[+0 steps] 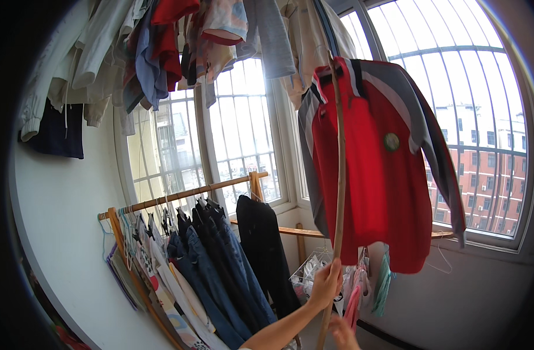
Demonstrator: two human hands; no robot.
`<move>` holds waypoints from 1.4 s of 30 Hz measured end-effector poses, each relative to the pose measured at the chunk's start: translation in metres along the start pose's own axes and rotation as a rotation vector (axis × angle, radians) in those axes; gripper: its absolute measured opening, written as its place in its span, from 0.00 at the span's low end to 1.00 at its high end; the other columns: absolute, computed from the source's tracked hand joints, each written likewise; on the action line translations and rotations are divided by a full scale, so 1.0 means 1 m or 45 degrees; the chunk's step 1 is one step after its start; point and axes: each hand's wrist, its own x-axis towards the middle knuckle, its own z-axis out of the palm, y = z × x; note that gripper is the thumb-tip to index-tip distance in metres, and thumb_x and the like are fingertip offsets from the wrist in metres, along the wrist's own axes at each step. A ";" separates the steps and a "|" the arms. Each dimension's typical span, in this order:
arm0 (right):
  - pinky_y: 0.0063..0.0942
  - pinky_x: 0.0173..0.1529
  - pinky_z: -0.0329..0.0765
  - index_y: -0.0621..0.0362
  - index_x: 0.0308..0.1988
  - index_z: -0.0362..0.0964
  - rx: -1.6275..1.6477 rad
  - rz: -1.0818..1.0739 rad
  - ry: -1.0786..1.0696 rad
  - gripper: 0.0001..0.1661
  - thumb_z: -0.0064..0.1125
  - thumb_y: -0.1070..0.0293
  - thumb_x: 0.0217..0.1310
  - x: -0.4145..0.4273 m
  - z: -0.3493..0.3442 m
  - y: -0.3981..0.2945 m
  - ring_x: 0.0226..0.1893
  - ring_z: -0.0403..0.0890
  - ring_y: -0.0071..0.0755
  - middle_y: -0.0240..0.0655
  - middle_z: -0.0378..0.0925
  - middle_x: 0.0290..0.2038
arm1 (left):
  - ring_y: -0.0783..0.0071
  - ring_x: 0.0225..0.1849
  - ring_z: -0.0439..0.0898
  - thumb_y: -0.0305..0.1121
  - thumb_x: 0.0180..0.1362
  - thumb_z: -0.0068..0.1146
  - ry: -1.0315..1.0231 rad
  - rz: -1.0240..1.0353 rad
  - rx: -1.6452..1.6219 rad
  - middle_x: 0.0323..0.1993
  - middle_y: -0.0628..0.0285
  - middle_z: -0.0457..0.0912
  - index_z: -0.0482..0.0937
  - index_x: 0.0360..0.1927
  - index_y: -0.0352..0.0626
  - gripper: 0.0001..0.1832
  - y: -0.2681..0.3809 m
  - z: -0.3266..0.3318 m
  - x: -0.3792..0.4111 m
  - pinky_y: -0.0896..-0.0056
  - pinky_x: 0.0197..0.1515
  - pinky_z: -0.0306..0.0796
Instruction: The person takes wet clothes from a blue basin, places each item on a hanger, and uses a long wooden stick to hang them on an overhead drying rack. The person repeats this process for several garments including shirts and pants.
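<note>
My left hand is closed around a long wooden pole that stands nearly upright before me. At the pole's upper end hangs a red and grey jacket with a round badge on its chest; the pole passes in front of its open neck and body. A hanger hook shows just above the collar. Low at the picture's edge, my right hand is beside the pole, blurred and partly cut off, with its fingers apart and nothing seen in them.
Overhead hang several garments. A wooden clothes rack at left bears jeans and black trousers on hangers. Barred windows rise behind the jacket. A wire basket and a green cloth are lower down.
</note>
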 end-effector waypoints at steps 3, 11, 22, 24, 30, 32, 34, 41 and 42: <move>0.22 0.31 0.67 0.57 0.53 0.68 0.534 0.754 -0.199 0.17 0.52 0.63 0.68 -0.102 0.026 0.017 0.28 0.68 0.18 0.28 0.71 0.30 | 0.86 0.08 0.58 0.57 0.66 0.43 0.004 0.105 -0.007 0.10 0.73 0.60 0.66 0.24 0.47 0.25 0.045 0.020 0.043 0.81 0.09 0.50; 0.21 0.31 0.67 0.53 0.54 0.65 0.398 0.516 -0.196 0.17 0.50 0.61 0.69 -0.093 0.003 0.029 0.27 0.67 0.19 0.30 0.69 0.29 | 0.88 0.10 0.59 0.56 0.66 0.45 -0.115 0.390 0.061 0.12 0.75 0.61 0.68 0.28 0.46 0.23 0.190 0.060 0.156 0.82 0.11 0.52; 0.15 0.12 0.58 0.58 0.39 0.67 0.253 0.099 0.190 0.20 0.43 0.51 0.72 0.224 -0.026 -0.060 0.10 0.61 0.12 0.22 0.61 0.13 | 0.75 0.42 0.79 0.42 0.63 0.56 -0.162 0.674 0.675 0.42 0.60 0.78 0.67 0.59 0.36 0.26 0.184 -0.007 0.122 0.76 0.40 0.73; 0.17 0.15 0.62 0.56 0.33 0.65 0.170 0.083 0.221 0.18 0.45 0.53 0.71 0.273 -0.032 -0.077 0.12 0.64 0.13 0.23 0.63 0.14 | 0.75 0.41 0.80 0.39 0.63 0.56 -0.163 0.585 0.686 0.43 0.60 0.77 0.69 0.56 0.38 0.22 0.177 -0.034 0.096 0.75 0.40 0.73; 0.22 0.13 0.60 0.56 0.31 0.63 -0.155 -0.081 0.323 0.21 0.46 0.51 0.70 0.383 -0.035 -0.092 0.10 0.64 0.18 0.26 0.62 0.13 | 0.75 0.33 0.81 0.35 0.63 0.56 -0.052 0.490 0.631 0.41 0.59 0.78 0.74 0.49 0.39 0.15 0.170 -0.106 0.023 0.77 0.34 0.73; 0.20 0.11 0.58 0.55 0.32 0.63 -0.250 -0.140 0.358 0.20 0.46 0.50 0.70 0.399 -0.040 -0.088 0.09 0.62 0.16 0.25 0.61 0.13 | 0.75 0.31 0.81 0.35 0.63 0.56 0.033 0.444 0.594 0.38 0.59 0.79 0.75 0.47 0.39 0.13 0.168 -0.125 0.002 0.77 0.32 0.73; 0.21 0.11 0.57 0.56 0.32 0.63 -0.274 -0.156 0.362 0.21 0.46 0.50 0.70 0.404 -0.043 -0.084 0.08 0.62 0.18 0.25 0.61 0.13 | 0.75 0.29 0.81 0.35 0.63 0.56 0.098 0.392 0.556 0.36 0.60 0.80 0.76 0.46 0.39 0.12 0.164 -0.139 -0.016 0.77 0.31 0.73; 0.23 0.13 0.59 0.58 0.31 0.63 -0.407 -0.159 0.399 0.20 0.46 0.52 0.71 0.384 -0.041 -0.064 0.09 0.63 0.18 0.26 0.62 0.13 | 0.77 0.26 0.80 0.35 0.63 0.55 0.194 0.191 0.415 0.31 0.61 0.81 0.78 0.42 0.39 0.10 0.144 -0.167 -0.051 0.80 0.29 0.74; 0.23 0.13 0.59 0.58 0.31 0.63 -0.372 -0.162 0.398 0.20 0.46 0.53 0.71 0.381 -0.040 -0.059 0.09 0.63 0.18 0.26 0.62 0.13 | 0.77 0.26 0.81 0.35 0.63 0.55 0.195 0.177 0.398 0.31 0.60 0.81 0.78 0.42 0.39 0.10 0.140 -0.169 -0.052 0.80 0.29 0.74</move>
